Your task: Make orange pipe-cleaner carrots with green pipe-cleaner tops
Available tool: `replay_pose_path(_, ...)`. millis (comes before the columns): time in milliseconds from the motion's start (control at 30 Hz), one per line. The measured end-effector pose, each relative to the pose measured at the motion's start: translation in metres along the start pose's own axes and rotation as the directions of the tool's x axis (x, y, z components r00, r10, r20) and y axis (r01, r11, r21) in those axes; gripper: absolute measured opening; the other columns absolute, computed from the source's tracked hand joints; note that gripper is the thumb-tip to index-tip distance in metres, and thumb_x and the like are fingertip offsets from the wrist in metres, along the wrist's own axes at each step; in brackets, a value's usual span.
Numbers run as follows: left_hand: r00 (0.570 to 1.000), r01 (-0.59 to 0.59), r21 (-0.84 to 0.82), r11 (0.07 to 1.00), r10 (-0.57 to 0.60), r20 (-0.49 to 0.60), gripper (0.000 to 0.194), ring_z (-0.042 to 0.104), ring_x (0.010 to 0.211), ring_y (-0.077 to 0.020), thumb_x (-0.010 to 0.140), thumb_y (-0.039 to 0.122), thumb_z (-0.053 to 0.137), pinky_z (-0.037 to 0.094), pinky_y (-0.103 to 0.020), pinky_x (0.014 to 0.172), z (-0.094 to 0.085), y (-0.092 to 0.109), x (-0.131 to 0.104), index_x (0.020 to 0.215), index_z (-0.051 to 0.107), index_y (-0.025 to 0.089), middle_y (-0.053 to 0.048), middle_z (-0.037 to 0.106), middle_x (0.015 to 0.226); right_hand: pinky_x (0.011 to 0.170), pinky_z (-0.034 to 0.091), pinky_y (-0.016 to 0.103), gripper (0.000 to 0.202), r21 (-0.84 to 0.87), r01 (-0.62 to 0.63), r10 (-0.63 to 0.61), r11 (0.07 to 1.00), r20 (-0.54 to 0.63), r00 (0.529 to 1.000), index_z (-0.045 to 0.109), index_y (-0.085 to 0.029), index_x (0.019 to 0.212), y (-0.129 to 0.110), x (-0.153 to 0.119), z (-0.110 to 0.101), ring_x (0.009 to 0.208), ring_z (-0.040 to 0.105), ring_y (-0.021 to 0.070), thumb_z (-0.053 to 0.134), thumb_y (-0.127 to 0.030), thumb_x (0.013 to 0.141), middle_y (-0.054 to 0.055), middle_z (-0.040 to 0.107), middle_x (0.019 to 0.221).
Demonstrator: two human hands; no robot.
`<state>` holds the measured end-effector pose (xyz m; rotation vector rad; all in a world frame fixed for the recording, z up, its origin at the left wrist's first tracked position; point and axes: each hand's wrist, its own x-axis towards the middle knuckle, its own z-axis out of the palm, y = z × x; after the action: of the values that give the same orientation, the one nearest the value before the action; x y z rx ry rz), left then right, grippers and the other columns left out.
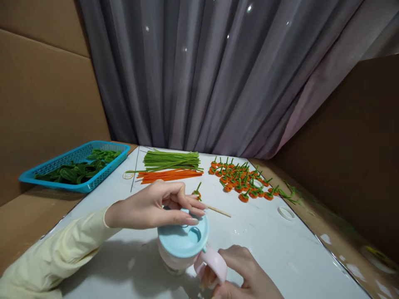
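Observation:
A pink mug with a light blue lid stands close in front of me on the white table. The lid has a round hole near its right side. Over the lid's far part lies my left hand, its thumb and fingers closed around the small tab on top. My right hand grips the mug's pink handle, with fingers passing through the loop. Just beyond the left fingertips are a small orange and green pipe-cleaner piece and a thin wooden stick.
Green pipe cleaners and orange pipe cleaners lie in bundles at the back. Several small orange pumpkin-like pieces with green stems stand right of them. A blue basket holds green leaf shapes at left. A white ring lies at right.

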<state>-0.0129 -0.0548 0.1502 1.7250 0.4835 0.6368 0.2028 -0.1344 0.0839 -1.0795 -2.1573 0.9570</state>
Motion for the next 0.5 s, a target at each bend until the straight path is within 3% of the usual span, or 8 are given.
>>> replay_pose_path(200, 0.976, -0.115, 0.1, 0.988, 0.094, 0.194, 0.008, 0.047, 0.116, -0.022, 0.082, 0.006, 0.049, 0.038, -0.043, 0.096, -0.012, 0.002, 0.002, 0.08, 0.049, 0.013, -0.015, 0.061, 0.111, 0.069, 0.038, 0.018, 0.049, 0.022, -0.027, 0.027, 0.999, 0.011, 1.0, 0.064, -0.017, 0.071, -0.001, 0.0, -0.001, 0.068, 0.061, 0.0103, 0.045, -0.062, 0.076, 0.001, 0.067, 0.07)
replay_pose_path(500, 0.941, -0.282, 0.387, 0.878, 0.174, 0.29, 0.025, 0.048, 0.116, -0.0202, 0.087, 0.007, 0.039, 0.043, -0.03, 0.092, -0.014, 0.013, -0.001, 0.106, 0.052, 0.014, -0.012, 0.056, 0.12, 0.073, 0.039, 0.018, 0.038, 0.036, -0.072, 0.07, 0.997, 0.049, 0.996, 0.064, -0.018, 0.073, -0.001, 0.002, -0.004, 0.071, 0.061, 0.0115, 0.053, -0.054, 0.076, 0.0, 0.068, 0.073)
